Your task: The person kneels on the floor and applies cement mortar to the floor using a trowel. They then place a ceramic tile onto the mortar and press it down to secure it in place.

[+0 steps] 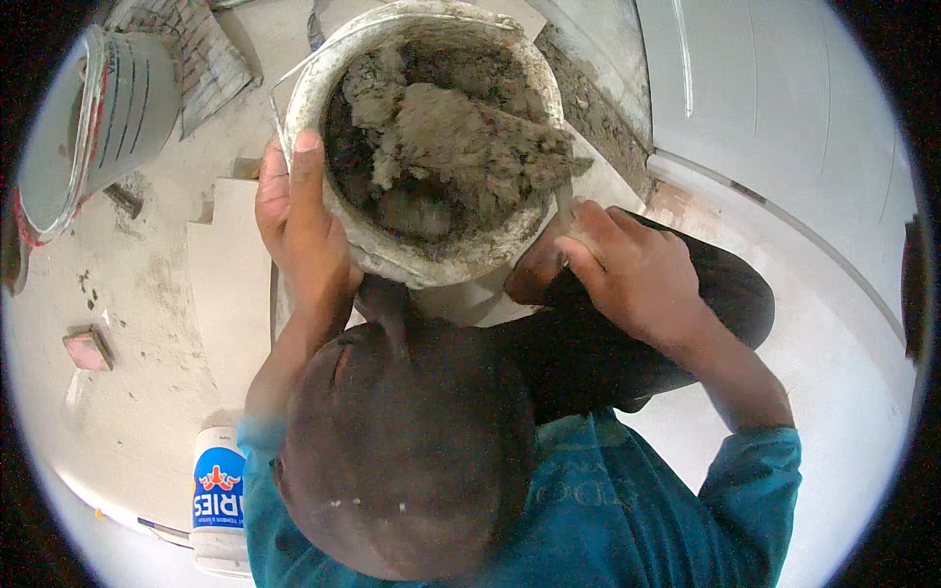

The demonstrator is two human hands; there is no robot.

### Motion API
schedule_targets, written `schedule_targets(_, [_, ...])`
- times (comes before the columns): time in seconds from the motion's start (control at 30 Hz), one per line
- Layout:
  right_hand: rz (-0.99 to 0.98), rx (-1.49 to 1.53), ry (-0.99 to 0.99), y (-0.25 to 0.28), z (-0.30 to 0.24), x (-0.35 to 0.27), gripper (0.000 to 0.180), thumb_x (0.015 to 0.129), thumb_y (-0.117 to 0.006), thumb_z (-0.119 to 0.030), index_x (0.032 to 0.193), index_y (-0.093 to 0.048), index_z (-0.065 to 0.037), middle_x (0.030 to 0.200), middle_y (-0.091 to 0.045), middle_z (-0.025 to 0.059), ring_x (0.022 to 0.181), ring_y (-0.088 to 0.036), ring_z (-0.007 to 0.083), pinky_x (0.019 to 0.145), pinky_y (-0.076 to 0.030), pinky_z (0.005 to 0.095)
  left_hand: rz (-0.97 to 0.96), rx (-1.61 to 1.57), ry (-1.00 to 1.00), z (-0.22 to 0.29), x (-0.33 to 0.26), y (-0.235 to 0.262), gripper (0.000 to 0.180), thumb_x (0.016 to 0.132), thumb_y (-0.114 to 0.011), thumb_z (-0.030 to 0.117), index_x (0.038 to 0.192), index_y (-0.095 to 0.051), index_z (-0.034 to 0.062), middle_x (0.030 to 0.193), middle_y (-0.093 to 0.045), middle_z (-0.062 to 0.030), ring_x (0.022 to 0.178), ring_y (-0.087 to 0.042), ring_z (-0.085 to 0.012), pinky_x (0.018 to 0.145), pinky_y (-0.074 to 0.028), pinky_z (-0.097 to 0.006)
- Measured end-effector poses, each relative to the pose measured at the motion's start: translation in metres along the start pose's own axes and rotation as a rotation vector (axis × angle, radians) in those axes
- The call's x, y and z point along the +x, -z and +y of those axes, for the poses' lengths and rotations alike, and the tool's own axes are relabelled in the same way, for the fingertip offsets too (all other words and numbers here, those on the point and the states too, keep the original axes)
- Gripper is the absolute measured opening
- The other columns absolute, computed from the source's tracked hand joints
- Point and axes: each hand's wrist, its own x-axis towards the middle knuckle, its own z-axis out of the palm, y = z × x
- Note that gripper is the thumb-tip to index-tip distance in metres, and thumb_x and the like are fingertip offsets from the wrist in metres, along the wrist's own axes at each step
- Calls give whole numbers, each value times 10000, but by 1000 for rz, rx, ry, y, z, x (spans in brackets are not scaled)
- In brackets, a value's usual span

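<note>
A round, mortar-smeared bucket (446, 267) stands tilted in front of me, holding a lumpy mass of wet grey-brown mortar (461, 137). My left hand (306, 220) grips its left side, the thumb over the rim and the fingers round the outside near the thin wire handle (281, 113). At the right side of the rim, my right hand (637, 269) is closed round the handle end of a trowel (564, 199). Its blade reaches in over the bucket and is mostly hidden by mortar.
To the left stands a translucent bucket (137, 108) with a red-marked rim. A pinkish block (88, 350) lies on the dusty floor, beside a sheet of cardboard (230, 284). A white-and-blue tub (220, 490) is at lower left. Spilled mortar (598, 108) runs along a pale panel (774, 98).
</note>
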Motion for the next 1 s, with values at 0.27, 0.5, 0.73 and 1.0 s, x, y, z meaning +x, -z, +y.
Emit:
schedule_targets(0.27, [44, 326, 235, 21, -12, 29, 322, 976, -477, -372, 1139, -590, -119, 951, -629, 180, 787, -648, 403, 684, -536, 488, 22, 135, -29, -2, 4, 3, 364, 993, -560, 248, 1229, -576, -29, 1139, -643, -93, 1003, -603, -151, 895, -462, -281])
schedule_targets(0.5, [-8, 1, 41, 48, 20, 28, 338, 981, -491, -344, 986, -609, -27, 834, -641, 241, 819, -622, 440, 716, -486, 516, 51, 202, -63, 5, 5, 1, 369, 994, -559, 252, 1233, -577, -29, 1128, -652, -86, 1008, -596, -142, 898, -457, -275])
schedule_targets(0.73, [-19, 190, 219, -15, 42, 52, 372, 997, -449, -335, 1010, -622, -6, 811, -640, 265, 761, -615, 466, 717, -481, 544, 54, 125, -61, -4, -2, -2, 369, 1008, -536, 260, 1243, -567, -24, 1147, -637, -81, 1021, -580, -134, 906, -448, -267])
schedule_targets(1.0, [-127, 317, 424, -19, 8, 51, 343, 987, -468, -333, 927, -576, -13, 809, -629, 224, 807, -621, 418, 712, -492, 484, 25, 178, -126, -9, -10, -6, 393, 1018, -512, 289, 1238, -561, -33, 1123, -642, -78, 1010, -567, -117, 900, -439, -260])
